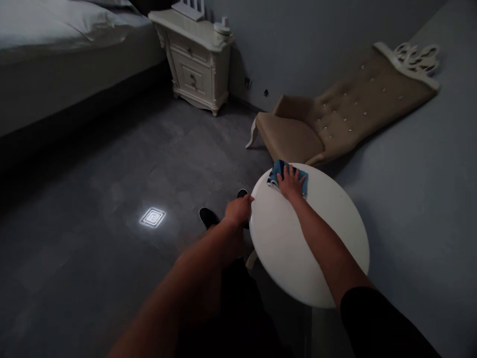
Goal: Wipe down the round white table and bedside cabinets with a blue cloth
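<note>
A round white table (pixel 313 238) stands in front of me. On its far left part lies a folded blue cloth (pixel 302 180) with dark and white patches. My right hand (pixel 291 183) presses flat on the cloth, its fingers spread. At the table's left rim, my left hand (pixel 240 209) is closed around the edge, with its fingertips on the rim and the rest partly hidden.
A tan tufted armchair (pixel 298 139) stands close behind the table, against the grey wall (pixel 428 199). A white nightstand (pixel 194 64) and a bed (pixel 74 64) are farther off. My dark shoes (pixel 208 217) and a bright light patch (pixel 152 217) show on the floor.
</note>
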Tool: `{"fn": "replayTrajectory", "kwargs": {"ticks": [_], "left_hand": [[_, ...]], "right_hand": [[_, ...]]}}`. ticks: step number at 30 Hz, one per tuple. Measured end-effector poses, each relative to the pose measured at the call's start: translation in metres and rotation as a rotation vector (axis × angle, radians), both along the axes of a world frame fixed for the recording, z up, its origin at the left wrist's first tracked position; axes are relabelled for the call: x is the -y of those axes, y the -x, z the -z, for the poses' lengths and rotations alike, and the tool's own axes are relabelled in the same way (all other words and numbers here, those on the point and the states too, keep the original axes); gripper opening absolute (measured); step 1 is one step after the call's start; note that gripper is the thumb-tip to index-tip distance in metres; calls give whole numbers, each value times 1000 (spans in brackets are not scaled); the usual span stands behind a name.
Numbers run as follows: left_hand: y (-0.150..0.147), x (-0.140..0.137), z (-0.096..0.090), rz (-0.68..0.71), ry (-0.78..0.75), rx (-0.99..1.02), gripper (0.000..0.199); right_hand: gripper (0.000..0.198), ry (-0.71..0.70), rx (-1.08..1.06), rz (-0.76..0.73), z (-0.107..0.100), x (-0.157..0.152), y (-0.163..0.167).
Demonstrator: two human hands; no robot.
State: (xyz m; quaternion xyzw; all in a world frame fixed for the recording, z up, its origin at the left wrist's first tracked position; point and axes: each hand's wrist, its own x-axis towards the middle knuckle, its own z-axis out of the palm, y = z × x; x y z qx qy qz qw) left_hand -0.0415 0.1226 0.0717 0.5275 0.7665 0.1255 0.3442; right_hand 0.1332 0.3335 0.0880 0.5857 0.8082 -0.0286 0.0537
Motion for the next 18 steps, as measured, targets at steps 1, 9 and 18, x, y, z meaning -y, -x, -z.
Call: {"fn": "replayTrajectory", "kwargs": {"ticks": [1, 9, 18], "left_hand": [[1, 1, -4, 0, 4, 3, 52], [9, 27, -26, 40, 161, -30, 32], [27, 29, -20, 28, 307, -56, 20]], "right_hand": [[76, 0, 8, -20, -3, 20, -2], [77, 69, -1, -238, -7, 231, -46], [80, 131, -28, -283, -10, 211, -13]]}}
